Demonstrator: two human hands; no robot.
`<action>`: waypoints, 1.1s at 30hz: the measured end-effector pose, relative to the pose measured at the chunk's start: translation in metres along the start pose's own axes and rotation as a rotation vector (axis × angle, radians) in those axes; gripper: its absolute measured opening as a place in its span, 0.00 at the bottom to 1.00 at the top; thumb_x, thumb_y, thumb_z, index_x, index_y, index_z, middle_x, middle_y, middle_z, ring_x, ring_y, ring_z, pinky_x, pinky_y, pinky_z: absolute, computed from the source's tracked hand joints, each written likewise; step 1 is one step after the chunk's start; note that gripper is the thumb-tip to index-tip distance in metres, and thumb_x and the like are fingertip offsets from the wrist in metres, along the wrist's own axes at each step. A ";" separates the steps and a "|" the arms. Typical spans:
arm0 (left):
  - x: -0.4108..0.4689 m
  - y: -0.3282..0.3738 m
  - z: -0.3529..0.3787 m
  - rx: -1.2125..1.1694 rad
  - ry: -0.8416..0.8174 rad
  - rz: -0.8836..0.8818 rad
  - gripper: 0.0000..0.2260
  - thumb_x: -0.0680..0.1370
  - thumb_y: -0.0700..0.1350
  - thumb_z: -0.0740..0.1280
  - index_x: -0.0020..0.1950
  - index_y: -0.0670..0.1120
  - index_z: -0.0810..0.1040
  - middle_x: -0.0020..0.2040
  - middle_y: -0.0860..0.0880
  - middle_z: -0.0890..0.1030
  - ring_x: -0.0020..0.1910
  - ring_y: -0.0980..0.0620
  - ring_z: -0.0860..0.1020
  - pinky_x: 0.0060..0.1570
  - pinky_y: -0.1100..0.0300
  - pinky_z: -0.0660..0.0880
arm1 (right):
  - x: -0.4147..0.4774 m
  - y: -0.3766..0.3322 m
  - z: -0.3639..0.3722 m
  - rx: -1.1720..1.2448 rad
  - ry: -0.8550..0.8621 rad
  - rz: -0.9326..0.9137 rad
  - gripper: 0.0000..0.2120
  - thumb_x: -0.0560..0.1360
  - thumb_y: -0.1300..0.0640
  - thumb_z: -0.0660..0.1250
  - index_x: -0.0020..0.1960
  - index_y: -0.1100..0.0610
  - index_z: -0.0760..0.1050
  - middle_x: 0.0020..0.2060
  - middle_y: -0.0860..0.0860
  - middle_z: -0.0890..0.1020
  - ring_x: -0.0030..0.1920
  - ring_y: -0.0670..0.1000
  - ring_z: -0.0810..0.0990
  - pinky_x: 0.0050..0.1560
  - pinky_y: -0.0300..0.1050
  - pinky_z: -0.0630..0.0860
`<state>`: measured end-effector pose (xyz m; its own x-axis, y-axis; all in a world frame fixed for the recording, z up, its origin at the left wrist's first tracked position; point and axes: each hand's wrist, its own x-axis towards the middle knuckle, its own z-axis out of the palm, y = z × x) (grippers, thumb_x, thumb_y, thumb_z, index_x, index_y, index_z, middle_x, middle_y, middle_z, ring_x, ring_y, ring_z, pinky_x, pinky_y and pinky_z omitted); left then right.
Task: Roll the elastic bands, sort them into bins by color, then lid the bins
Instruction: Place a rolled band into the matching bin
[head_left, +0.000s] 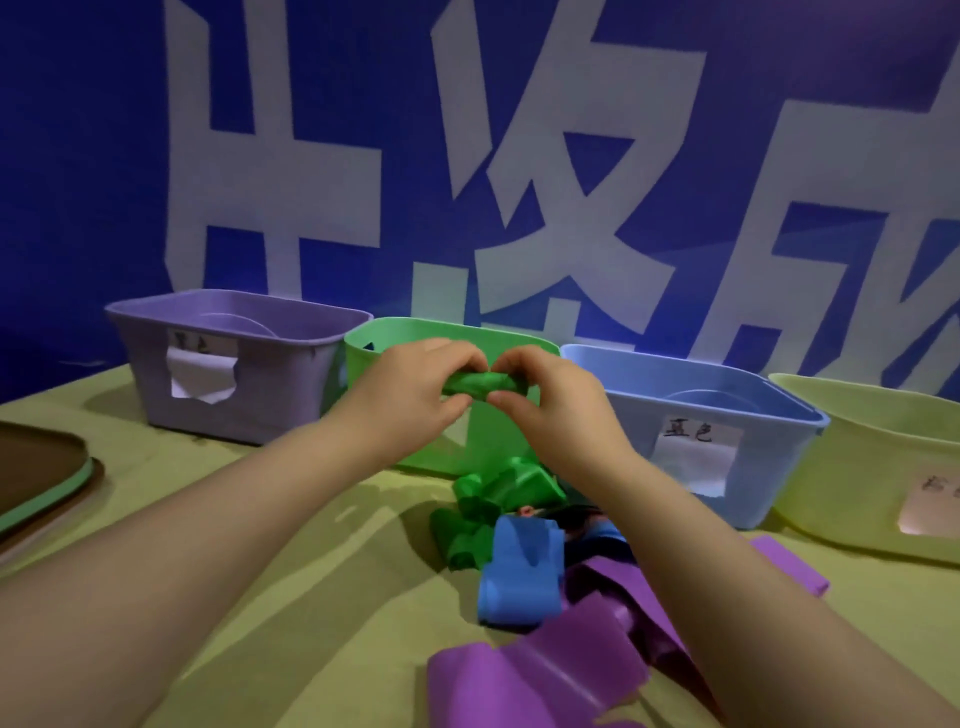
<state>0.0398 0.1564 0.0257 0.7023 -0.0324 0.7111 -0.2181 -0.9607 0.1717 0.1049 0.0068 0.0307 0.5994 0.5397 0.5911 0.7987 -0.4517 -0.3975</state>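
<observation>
Left hand: pinching one end of the green band roll, fingers curling over it.
Right hand: pinching the other end, thumb underneath.
Roll: being held level, just in front of the green bin.
Neighbours: purple bin sitting left of the green bin, blue bin right.
Loose bands: lying heaped nearer the person than the green bin.

Purple bin, green bin, blue bin, yellow bin; blue-and-white banner
</observation>
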 end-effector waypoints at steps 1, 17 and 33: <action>0.003 -0.008 0.000 0.015 0.000 -0.003 0.11 0.71 0.39 0.71 0.53 0.44 0.79 0.47 0.47 0.80 0.46 0.49 0.76 0.43 0.60 0.67 | 0.007 -0.002 0.007 -0.007 0.010 0.001 0.10 0.74 0.51 0.67 0.55 0.49 0.75 0.45 0.42 0.76 0.54 0.50 0.75 0.59 0.53 0.69; 0.051 -0.058 0.019 -0.001 -0.114 -0.211 0.15 0.79 0.40 0.59 0.65 0.48 0.70 0.60 0.47 0.75 0.53 0.48 0.74 0.53 0.50 0.73 | 0.080 0.011 0.044 -0.090 -0.061 0.168 0.14 0.77 0.48 0.62 0.61 0.48 0.71 0.57 0.48 0.79 0.54 0.51 0.77 0.58 0.57 0.71; 0.037 -0.050 0.020 0.104 -0.002 -0.118 0.14 0.79 0.47 0.56 0.60 0.46 0.76 0.57 0.47 0.78 0.58 0.46 0.74 0.59 0.48 0.68 | 0.051 0.013 0.029 -0.062 0.054 0.147 0.10 0.77 0.56 0.60 0.52 0.52 0.80 0.48 0.47 0.83 0.52 0.50 0.79 0.58 0.54 0.71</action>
<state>0.0906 0.1972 0.0299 0.7202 0.0820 0.6889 -0.0626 -0.9813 0.1822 0.1476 0.0495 0.0356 0.7047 0.4265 0.5670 0.6968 -0.5667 -0.4397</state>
